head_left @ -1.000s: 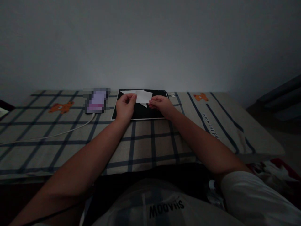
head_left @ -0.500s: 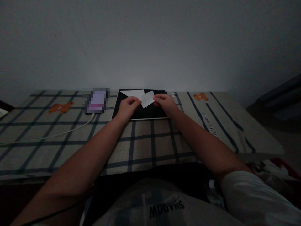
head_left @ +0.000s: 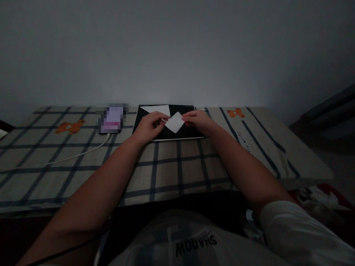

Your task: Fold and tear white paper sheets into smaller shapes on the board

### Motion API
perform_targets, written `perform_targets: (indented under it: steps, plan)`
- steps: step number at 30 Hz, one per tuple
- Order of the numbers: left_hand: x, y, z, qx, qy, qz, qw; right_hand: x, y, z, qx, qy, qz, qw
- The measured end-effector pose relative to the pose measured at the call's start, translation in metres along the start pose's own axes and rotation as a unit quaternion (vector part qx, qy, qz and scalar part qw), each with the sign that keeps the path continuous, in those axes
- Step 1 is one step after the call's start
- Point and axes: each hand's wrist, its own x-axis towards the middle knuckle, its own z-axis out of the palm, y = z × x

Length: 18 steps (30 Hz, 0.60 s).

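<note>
A small white piece of paper (head_left: 175,124), turned like a diamond, is held between my two hands over a black board (head_left: 144,133). My left hand (head_left: 149,127) pinches its left corner; a bit of white shows between the thumb and fingers. At the right corner, the thumb and fingertips of my right hand (head_left: 199,121) grip the sheet. Beyond my left hand, a larger white paper (head_left: 158,108) with a slanted edge lies on the upper part of the board.
A phone (head_left: 112,119), its screen lit and blurred, lies to the left with a white cable (head_left: 83,153) plugged in. The checked tablecloth (head_left: 166,171) covers the table, which meets a grey wall (head_left: 177,55). A clear bottle (head_left: 252,223) is near my lap.
The small paper has turned, from a slanted position to a diamond with one corner pointing toward me. My left fingers have shifted slightly over its left corner.
</note>
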Motion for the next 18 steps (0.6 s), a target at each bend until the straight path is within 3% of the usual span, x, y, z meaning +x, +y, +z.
perform_targets:
  steps: [8, 13, 18]
  plan:
    - [0.0, 0.006, -0.002, 0.03, -0.058, 0.024, 0.998, 0.002, 0.005, -0.001, -0.03, -0.007, -0.009, 0.999]
    - [-0.001, 0.006, 0.0, 0.015, -0.058, 0.039, 0.997, 0.001, 0.004, 0.002, -0.085, 0.01, -0.051, 0.995]
    - [-0.002, 0.006, 0.002, 0.012, -0.036, 0.003, 0.999, -0.002, 0.002, 0.009, -0.133, 0.01, -0.104, 0.986]
